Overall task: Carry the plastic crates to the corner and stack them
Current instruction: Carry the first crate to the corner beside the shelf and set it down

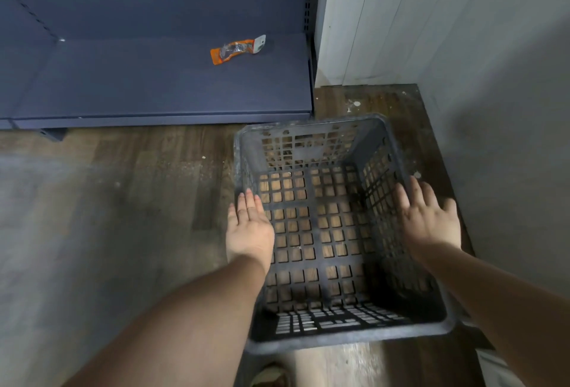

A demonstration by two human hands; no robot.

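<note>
Crate (pixel 336 232) of dark grey plastic lattice, upright on the wooden floor (pixel 123 201) in the corner formed by the blue shelf unit (pixel 154 78) and the white wall (pixel 462 47); its bottom and sides are open grid, and nothing lies inside. Left hand (pixel 248 226) is flat, fingers straight and together, at the left rim; whether it touches the rim cannot be told. Right hand (pixel 427 217) is spread, fingers straight, over the right rim, gripping nothing. An orange packet (pixel 237 51) lies on the shelf unit's base, well apart from the crate. Judged from this arrangement, one crate stands at its destination and forms the base of the stack. No second crate is visible, so the stacking itself appears not yet begun; further crates presumably remain to be carried here.
</note>
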